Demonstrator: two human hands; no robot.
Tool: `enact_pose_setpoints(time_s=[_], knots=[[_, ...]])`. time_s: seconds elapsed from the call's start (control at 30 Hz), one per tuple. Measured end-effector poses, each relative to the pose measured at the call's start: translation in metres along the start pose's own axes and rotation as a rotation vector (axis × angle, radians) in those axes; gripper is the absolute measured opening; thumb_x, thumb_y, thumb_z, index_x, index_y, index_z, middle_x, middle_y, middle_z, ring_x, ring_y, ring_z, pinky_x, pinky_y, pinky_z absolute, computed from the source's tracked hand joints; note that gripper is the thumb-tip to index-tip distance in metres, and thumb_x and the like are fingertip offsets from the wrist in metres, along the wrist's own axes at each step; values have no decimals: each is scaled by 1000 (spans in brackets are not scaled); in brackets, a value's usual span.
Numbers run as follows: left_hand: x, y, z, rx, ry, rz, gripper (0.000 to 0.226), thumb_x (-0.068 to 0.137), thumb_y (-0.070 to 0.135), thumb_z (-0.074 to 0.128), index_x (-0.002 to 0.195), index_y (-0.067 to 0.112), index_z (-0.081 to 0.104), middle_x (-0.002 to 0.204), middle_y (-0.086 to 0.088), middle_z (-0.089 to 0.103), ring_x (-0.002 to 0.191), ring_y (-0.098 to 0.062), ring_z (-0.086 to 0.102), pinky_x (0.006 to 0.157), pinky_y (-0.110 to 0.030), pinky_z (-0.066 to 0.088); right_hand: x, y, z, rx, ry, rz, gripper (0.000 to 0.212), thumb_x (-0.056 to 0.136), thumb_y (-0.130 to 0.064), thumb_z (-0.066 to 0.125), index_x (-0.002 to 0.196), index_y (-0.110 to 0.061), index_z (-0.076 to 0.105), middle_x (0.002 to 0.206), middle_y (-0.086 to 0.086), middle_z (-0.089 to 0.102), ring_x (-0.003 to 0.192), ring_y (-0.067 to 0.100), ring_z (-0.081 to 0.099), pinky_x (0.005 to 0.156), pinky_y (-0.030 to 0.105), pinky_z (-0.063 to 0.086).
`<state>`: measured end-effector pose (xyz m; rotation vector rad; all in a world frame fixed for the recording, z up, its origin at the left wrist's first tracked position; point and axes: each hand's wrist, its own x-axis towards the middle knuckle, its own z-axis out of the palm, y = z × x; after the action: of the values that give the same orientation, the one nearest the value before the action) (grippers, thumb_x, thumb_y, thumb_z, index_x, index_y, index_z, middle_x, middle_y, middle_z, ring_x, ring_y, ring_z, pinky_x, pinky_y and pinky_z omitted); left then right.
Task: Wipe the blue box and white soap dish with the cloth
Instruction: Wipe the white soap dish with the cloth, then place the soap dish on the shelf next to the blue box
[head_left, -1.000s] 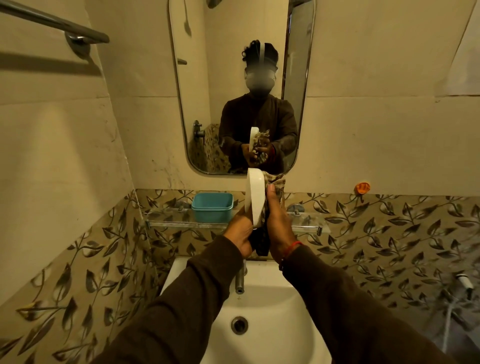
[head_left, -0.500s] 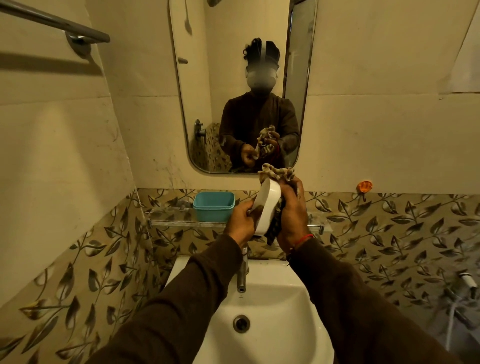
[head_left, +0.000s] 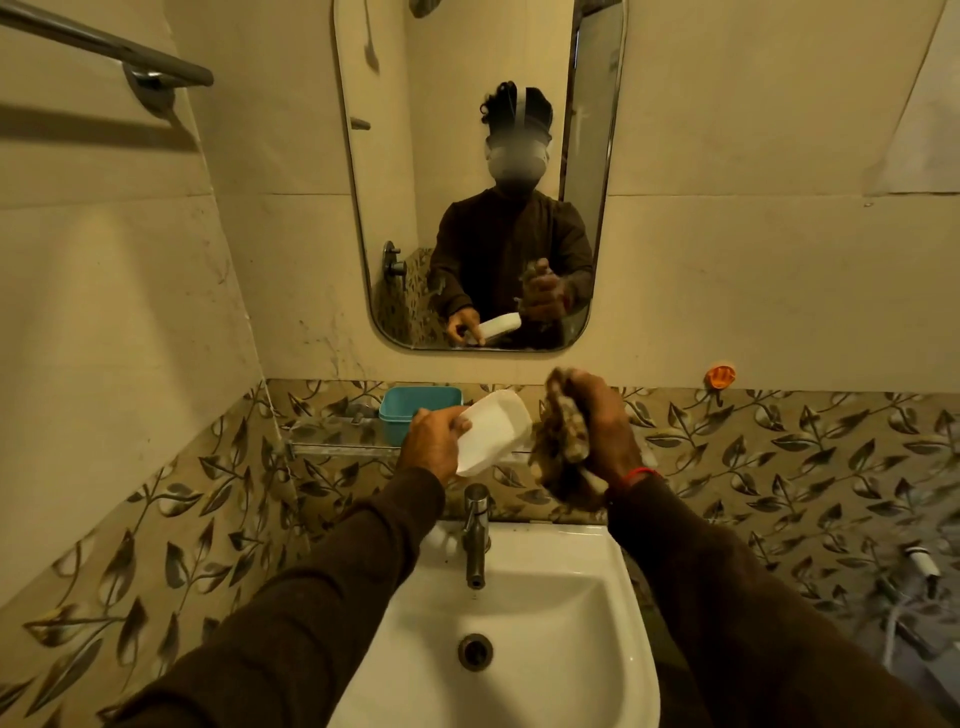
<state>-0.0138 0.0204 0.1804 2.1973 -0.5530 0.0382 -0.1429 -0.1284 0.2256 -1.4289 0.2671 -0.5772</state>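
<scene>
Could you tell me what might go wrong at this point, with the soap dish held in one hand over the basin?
1. The left hand grips the white soap dish by one end only, tilted; it could slip and drop toward the tap or sink.
2. The cloth, bunched in the right hand, hangs loose and might snag the tap.
3. The blue box on the glass shelf could be knocked off.

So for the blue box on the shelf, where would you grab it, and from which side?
Take the blue box by its rim, from above and the left. It stands upright with its open top facing up, so fingers can hook over the lip. The left hand and soap dish block its right side, and the wall closes off the back.
</scene>
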Motion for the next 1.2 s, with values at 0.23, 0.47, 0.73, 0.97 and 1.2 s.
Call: enact_pose_setpoints(time_s=[0.23, 0.47, 0.73, 0.97, 1.2], knots=[[9, 11, -7, 126, 35, 104, 36, 104, 27, 51, 136, 18, 61, 121, -12, 53, 111, -31, 54, 96, -39, 45, 1, 26, -12, -568, -11, 90, 39, 87, -64, 46, 87, -31, 66, 88, -6, 66, 90, 21, 64, 74, 32, 50], [12, 19, 1, 12, -11, 206, 28, 97, 24, 64, 123, 18, 70, 122, -9, 61, 109, -24, 57, 90, -32, 48, 17, 22, -26, -776, -44, 128, 20, 89, -40, 52, 91, -27, 67, 95, 2, 71, 88, 19, 66, 83, 37, 56], [24, 18, 7, 134, -238, 306, 80, 81, 62, 70, 148, 25, 48, 150, -7, 47, 138, -26, 42, 113, -46, 40, 35, 23, -40, -1075, 65, 127, 36, 78, -50, 50, 98, -28, 70, 88, 1, 71, 83, 22, 65, 81, 40, 57], [44, 11, 6, 382, -307, 416, 102, 74, 66, 74, 157, 29, 27, 158, -3, 36, 142, -27, 35, 116, -53, 29, 62, 26, -44, -1058, 97, 157, 33, 77, -47, 53, 95, -24, 69, 87, 2, 71, 81, 21, 66, 82, 41, 57], [67, 9, 12, 601, -308, 415, 89, 86, 63, 63, 157, 25, 26, 160, -2, 37, 143, -27, 28, 116, -56, 17, 92, 38, -38, -1175, 99, 203, 35, 80, -49, 55, 97, -22, 69, 86, 3, 67, 83, 24, 64, 83, 41, 56]])
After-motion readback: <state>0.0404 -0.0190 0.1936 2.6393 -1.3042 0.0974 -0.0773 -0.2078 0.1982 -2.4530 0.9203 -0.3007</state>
